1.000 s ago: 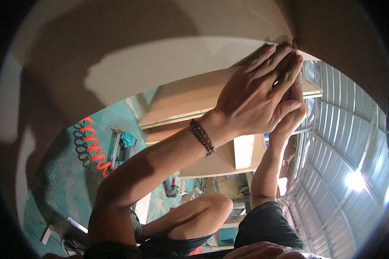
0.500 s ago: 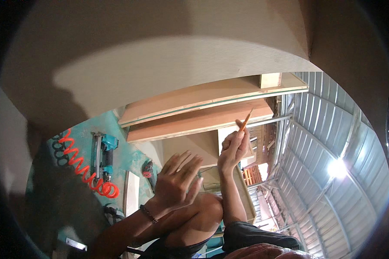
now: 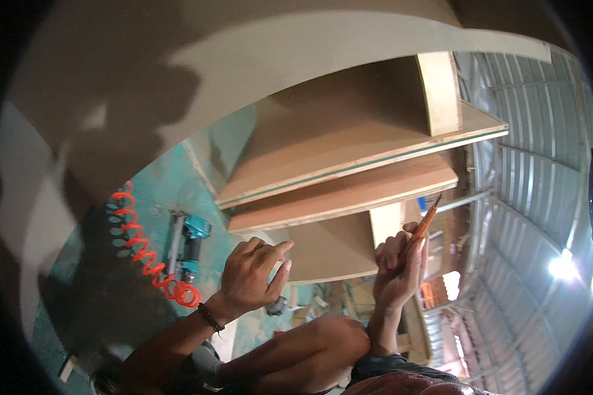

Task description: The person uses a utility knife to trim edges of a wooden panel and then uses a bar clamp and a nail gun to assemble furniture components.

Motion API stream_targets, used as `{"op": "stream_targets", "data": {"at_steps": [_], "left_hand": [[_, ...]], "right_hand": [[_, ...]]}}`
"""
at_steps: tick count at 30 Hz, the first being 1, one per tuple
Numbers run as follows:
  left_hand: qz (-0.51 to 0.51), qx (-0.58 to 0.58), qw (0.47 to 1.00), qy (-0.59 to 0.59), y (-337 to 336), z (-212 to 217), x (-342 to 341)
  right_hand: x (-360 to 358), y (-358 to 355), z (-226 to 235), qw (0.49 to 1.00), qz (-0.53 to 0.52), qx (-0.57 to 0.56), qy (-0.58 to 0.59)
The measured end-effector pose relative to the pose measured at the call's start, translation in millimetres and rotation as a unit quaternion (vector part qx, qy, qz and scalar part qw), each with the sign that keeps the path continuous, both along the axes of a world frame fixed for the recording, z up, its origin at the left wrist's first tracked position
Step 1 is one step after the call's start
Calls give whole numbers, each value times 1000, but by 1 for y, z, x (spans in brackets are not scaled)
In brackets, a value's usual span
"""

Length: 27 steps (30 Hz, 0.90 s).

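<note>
An orange pencil (image 3: 426, 221) with a dark sharpened tip is gripped in my right hand (image 3: 400, 266), its point angled up and to the right. My left hand (image 3: 255, 273) is raised in mid-air at centre, holding nothing. Its index finger and thumb stick out apart while the other fingers bend. A dark beaded bracelet (image 3: 211, 318) circles that wrist. Beyond both hands lie long wooden panels (image 3: 349, 148) with pale edges, one bearing a green stripe. A large curved board (image 3: 257, 56) spans the top of the view, with shadows falling across it.
On the green floor at left lies a teal nail gun (image 3: 190, 240) beside a coiled red air hose (image 3: 141, 247). My bent knee (image 3: 339, 336) is below the hands. A pale upright block (image 3: 441, 92) joins the panels. Corrugated metal sheeting (image 3: 540, 145) and a bright lamp (image 3: 564, 266) are at right.
The view has shifted, showing more of the panels. My left hand has bent its fingers, which were spread before. My right hand still holds the pencil, now further right and lower in view.
</note>
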<state>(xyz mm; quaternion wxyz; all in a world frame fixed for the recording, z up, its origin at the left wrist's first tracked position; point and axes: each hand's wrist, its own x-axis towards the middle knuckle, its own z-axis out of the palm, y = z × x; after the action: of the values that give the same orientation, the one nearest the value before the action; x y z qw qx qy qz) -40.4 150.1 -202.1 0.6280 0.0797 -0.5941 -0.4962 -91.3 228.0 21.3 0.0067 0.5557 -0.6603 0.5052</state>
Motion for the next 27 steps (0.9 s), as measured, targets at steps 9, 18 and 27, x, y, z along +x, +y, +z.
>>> {"op": "stream_targets", "data": {"at_steps": [9, 18, 27], "left_hand": [[194, -70, 976, -74, -20, 59, 16], [612, -348, 668, -242, -84, 245, 119], [641, -358, 500, -459, -129, 328, 129]], "right_hand": [[-52, 12, 1, 986, 113, -74, -94], [-63, -14, -10, 973, 184, -5, -138], [-50, -34, -23, 964, 247, 28, -97]]}}
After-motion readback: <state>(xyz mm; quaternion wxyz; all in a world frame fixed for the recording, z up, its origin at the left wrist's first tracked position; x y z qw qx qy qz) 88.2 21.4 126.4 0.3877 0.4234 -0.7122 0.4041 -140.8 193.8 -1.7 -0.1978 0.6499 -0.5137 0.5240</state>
